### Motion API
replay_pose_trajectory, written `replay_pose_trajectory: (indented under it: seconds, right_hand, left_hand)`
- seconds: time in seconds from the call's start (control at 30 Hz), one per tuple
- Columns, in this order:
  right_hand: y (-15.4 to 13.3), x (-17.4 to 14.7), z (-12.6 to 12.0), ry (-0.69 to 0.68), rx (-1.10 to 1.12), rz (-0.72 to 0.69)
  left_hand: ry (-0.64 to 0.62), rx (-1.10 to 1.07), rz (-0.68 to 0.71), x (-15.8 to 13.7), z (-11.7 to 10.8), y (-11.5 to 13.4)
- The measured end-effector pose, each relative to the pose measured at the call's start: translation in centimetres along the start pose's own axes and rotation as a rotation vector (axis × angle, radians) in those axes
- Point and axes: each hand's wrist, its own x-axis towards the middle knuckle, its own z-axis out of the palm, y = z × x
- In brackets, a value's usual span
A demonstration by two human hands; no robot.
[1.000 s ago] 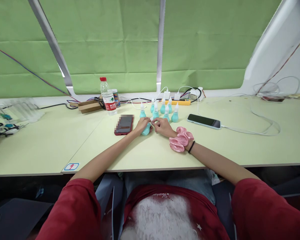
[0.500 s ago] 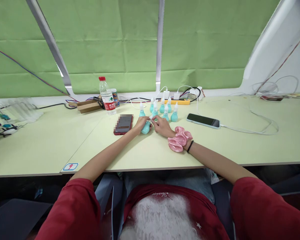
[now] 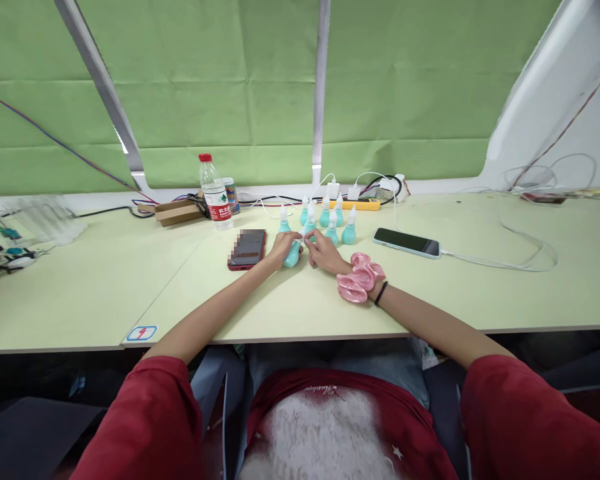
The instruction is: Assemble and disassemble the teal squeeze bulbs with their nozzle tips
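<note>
My left hand (image 3: 281, 249) is closed around a teal bulb nasal aspirator (image 3: 292, 257), held tilted low over the table with its rounded base towards me. At the aspirator's whitish nozzle end (image 3: 302, 237), my right hand (image 3: 325, 253) has its thumb and index finger pinched together; the fingers partly cover that end. Just beyond my hands, several more aspirators (image 3: 349, 231) stand upright, teal below with translucent pointed nozzles on top. One of them (image 3: 284, 223) is set apart, right behind my left hand.
Left of my hands lies a dark phone with a red edge (image 3: 247, 249). A red-capped water bottle (image 3: 216, 197), a can (image 3: 230, 193) and a cardboard box (image 3: 180, 212) stand behind it. To the right, a phone (image 3: 406, 243) is on a white cable. Chargers and a yellow device (image 3: 365, 205) sit at the back.
My right fingers have shifted very slightly at the nozzle end. The left hand still holds the aspirator in nearly the same place.
</note>
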Motion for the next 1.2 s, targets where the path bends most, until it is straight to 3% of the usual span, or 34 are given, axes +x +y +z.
replay_pose_trajectory:
  seconds: [0.77,1.2]
  right_hand:
    - [0.1,0.0,-0.1,-0.012,0.081,0.001]
    - [0.5,0.2,-0.2,0.128,0.075,-0.023]
  left_hand:
    - [0.017,0.047,-0.002,0.1,0.0,-0.6]
    - [-0.061,-0.084,-0.083,0.3,-0.2,-0.9]
